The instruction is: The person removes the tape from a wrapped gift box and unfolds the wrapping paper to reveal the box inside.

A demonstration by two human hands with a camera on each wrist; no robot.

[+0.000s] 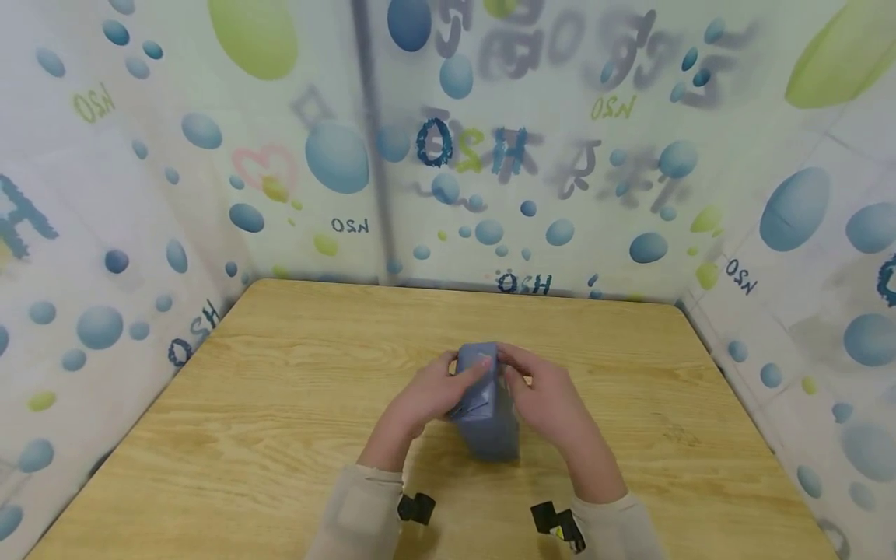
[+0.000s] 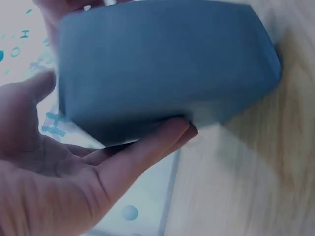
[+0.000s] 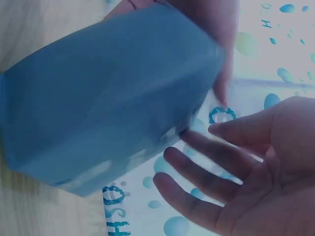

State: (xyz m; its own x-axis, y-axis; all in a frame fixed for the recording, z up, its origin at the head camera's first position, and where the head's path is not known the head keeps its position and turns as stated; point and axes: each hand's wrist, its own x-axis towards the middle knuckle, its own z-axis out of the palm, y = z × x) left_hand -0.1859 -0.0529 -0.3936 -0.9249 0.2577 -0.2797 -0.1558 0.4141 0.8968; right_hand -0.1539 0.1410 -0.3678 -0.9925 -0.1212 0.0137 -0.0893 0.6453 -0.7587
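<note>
A blue, box-shaped pack (image 1: 492, 437) with a shiny wrapper is held tilted over the wooden table, near its middle. My left hand (image 1: 435, 390) grips it from the left, the thumb across its upper face and the fingers along its side. In the left wrist view, the pack's smooth broad side (image 2: 162, 64) fills the upper part. At the right side is my right hand (image 1: 551, 390). The right wrist view shows its fingers (image 3: 197, 189) spread and loosely bent beside the pack, one fingertip at or very near the edge. Whether it touches, I cannot tell.
The wooden table (image 1: 280, 373) extends around both hands. White sheets (image 1: 420, 257) printed with blue and green drops and lettering stand behind it and at both sides. Small black pieces (image 1: 416, 509) sit by both cuffs.
</note>
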